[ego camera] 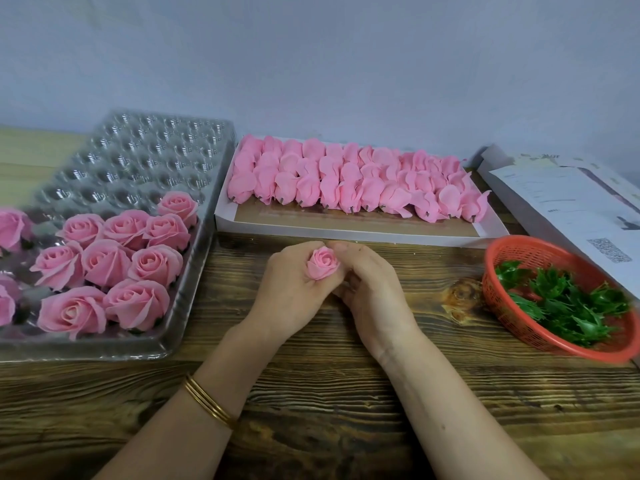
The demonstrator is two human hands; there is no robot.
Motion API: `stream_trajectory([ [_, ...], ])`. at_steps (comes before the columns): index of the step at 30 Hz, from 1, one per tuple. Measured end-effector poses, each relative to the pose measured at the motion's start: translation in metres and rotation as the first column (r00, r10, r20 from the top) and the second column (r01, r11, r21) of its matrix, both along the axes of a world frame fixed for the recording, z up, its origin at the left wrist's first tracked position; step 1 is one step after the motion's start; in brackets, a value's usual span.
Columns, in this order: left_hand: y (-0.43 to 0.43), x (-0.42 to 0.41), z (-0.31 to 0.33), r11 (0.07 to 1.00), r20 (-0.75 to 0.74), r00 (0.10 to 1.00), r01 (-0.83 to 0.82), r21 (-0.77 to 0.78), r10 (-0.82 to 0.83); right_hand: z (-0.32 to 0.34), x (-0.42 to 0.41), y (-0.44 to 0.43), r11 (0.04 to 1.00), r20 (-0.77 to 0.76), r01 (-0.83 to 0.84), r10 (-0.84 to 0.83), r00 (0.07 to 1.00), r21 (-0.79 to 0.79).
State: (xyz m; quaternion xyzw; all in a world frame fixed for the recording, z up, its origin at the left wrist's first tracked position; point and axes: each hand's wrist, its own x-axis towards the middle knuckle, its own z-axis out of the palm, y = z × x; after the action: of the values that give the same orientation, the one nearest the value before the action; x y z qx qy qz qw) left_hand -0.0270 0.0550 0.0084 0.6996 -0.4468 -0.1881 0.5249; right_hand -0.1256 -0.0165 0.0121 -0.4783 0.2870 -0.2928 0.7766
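The fingers point(298, 251) of the left hand point(294, 282) are curled round a small pink rosebud point(322, 263), which is gripped from its left side and from beneath. It is pinched from the other side by the fingertips point(341, 247) of the right hand point(370, 292), whose lower fingers are folded in under its base; what is done beneath the bud is hidden. The rosebud is held upright, its spiral centre turned to the camera, just in front of the near wall of the white box point(346, 233) and above the wooden table point(311, 393).

The step in hand is judged to be the shaping of the bud: the outer petals are pressed and opened toward the fuller form of the finished roses point(107, 261).

Inside the white box, closed pink flower heads point(346, 181) are laid in rows against its far wall. To the left of the box stands a clear cupped tray point(145, 157), in whose near cups the finished roses are seated. To the right of the box, and nearer the person, a red basket point(519, 245) of green calyxes point(561, 303) is set, with printed papers point(561, 202) behind it.

For the next move, light pressure is called for, since the petals look thin and easily creased; a calyx would probably be fetched from the basket, or the rose seated in a free cup.
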Motion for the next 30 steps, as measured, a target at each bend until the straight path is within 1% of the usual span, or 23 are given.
stream_trajectory([
  [4, 0.0016, -0.002, 0.0006, 1.0, 0.048, 0.999, -0.004, 0.021, 0.003, -0.0021, -0.0001, -0.0001, 1.0, -0.013, 0.016, -0.017, 1.0, -0.003],
  [14, 0.0027, -0.0041, 0.0052, 0.997, 0.064, 0.997, -0.035, 0.073, 0.03, -0.0031, 0.0005, 0.0005, 1.0, -0.011, 0.005, -0.006, 1.0, -0.029],
  [24, 0.0032, -0.0063, 0.0072, 0.996, 0.075, 0.996, -0.061, 0.067, 0.056, -0.0051, -0.0017, 0.0005, 0.991, -0.059, 0.013, -0.021, 0.998, -0.134],
  [30, 0.003, -0.0061, 0.0054, 0.995, 0.082, 0.994, -0.079, 0.054, 0.075, -0.0046, -0.0011, 0.0009, 0.991, -0.051, 0.018, -0.025, 0.998, -0.135],
])
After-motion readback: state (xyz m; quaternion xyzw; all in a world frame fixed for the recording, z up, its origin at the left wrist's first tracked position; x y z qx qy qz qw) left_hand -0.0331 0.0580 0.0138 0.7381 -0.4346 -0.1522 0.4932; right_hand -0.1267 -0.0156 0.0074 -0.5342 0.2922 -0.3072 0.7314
